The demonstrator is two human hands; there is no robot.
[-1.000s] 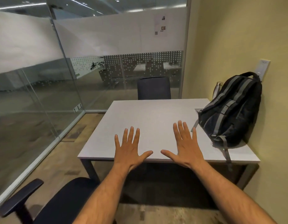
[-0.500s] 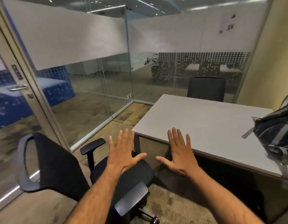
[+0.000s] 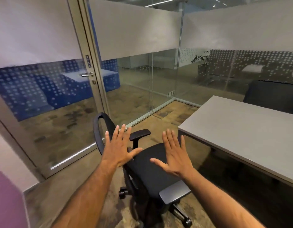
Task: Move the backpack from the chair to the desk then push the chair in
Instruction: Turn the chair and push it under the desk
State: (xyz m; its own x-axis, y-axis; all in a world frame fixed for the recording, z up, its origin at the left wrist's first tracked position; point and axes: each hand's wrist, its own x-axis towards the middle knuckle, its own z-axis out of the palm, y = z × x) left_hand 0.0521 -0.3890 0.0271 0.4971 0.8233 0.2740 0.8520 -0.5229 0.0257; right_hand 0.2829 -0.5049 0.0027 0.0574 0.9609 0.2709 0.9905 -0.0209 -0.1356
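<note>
Since the earlier frame: view swung left, backpack gone from sight past the right edge, chair (image 3: 152,163) now centred beneath both hands. Left hand (image 3: 117,148): open, fingers spread, empty, held over the backrest side. Right hand (image 3: 173,155): open, spread, empty, over the seat. Contact with the chair: cannot tell. Progress, judged: seat bare, so the backpack step appears done; push-in remains. Chair: black mesh backrest beyond the left hand, black seat pad, grey-topped armrest below the right hand, castor base on the floor; standing clear of the worktop (image 3: 241,129), which lies to the right of the right hand, seat angled toward it.
</note>
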